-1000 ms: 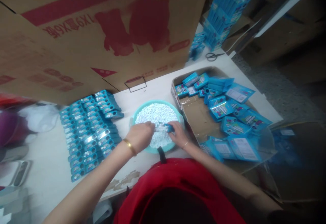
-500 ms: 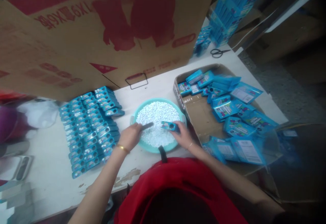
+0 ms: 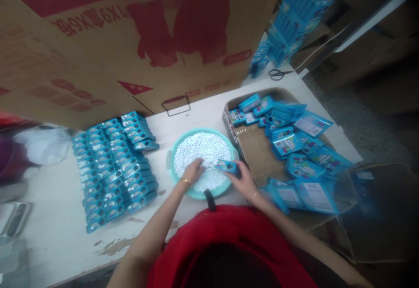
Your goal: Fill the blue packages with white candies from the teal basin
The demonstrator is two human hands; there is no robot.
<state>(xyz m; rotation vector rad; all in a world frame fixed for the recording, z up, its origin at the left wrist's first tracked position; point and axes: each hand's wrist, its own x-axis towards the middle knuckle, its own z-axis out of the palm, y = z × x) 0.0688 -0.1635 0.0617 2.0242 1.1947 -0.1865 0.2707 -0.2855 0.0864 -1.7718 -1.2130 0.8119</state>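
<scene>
A round turquoise basin [image 3: 173, 142] full of small white pellets [image 3: 204, 146] stands on the table in front of me. My left hand [image 3: 194, 171] is closed in the basin, its fingertips down among the pellets. The dark narrow tool it grips is mostly hidden by the fingers and pellets. Over the basin's right side, my right hand [image 3: 241, 178] grips a small blue box [image 3: 225, 165] with a dark round hole in its face. The box is held tilted, with its far end towards my left hand.
Rows of similar blue boxes [image 3: 113, 176] stand on the left. To the right, an open carton [image 3: 257, 148] holds blue packs [image 3: 288, 144]. A large cardboard box [image 3: 108, 56] walls off the back. Scissors [image 3: 277, 74] lie near stacked blue packs [image 3: 294, 17].
My left hand has moved right and down into the pellets, and its dark tool has mostly gone from sight. My right hand has shifted slightly right with the box.
</scene>
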